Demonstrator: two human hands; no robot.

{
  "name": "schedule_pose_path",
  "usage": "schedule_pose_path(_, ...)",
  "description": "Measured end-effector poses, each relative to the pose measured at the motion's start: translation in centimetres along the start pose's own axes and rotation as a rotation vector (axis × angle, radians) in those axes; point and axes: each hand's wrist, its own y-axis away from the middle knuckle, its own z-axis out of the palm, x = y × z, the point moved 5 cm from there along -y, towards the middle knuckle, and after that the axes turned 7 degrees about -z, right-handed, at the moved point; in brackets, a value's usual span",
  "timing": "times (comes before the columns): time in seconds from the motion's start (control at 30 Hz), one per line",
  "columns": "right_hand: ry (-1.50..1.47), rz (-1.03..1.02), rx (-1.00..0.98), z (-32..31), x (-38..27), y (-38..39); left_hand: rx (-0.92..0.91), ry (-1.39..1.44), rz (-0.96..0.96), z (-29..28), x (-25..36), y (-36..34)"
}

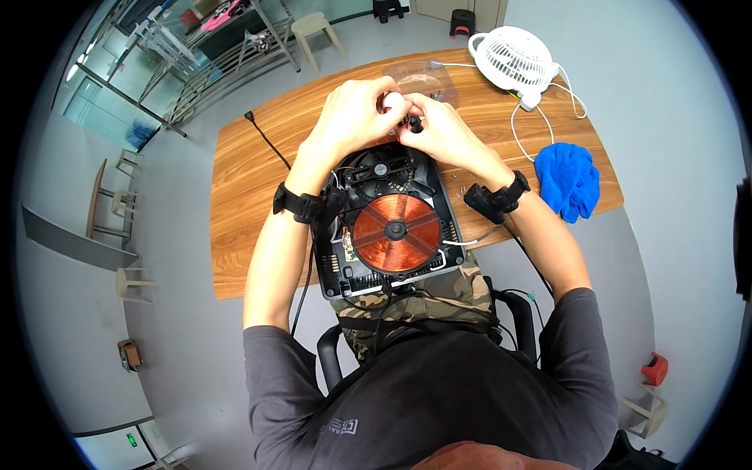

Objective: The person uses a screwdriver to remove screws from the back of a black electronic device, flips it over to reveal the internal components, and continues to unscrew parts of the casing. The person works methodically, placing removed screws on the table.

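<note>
An opened induction cooker (pixel 333 274) rests at the table's near edge, over my lap. Inside its black casing are a round copper coil (pixel 376 243) and a black cooling fan (pixel 381 169). My hands meet just beyond the casing's far edge. Between the fingers of my left hand (pixel 350 113), which is closed, is a small white round-ended thing (pixel 393 100). My right hand (pixel 446 135) is pinched against it from the other side. A small dark part (pixel 415 123) shows at its fingertips; which fingers hold it I cannot tell.
A clear plastic tray (pixel 442 82) lies behind my hands. A white fan (pixel 513 59) with its cord stands at the far right, a blue cloth (pixel 567 182) nearer. Small screws (pixel 460 190) lie right of the cooker. A black plug cable (pixel 266 137) crosses the left side.
</note>
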Motion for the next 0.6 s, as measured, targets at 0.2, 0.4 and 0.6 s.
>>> schedule_pose_path(0.2,0.115,-0.105,0.034,-0.1,-0.7,0.1,-0.004,-0.118,-0.111,0.4,0.6,-0.1)
schedule_pose_path(0.4,0.142,-0.053,0.086,-0.8,0.3,0.2,0.047,0.018,-0.185,0.8,-0.3,0.0)
schedule_pose_path(0.6,0.214,-0.083,0.098,-1.2,0.6,0.3,-0.161,-0.100,-0.241,3.4,-4.6,1.0)
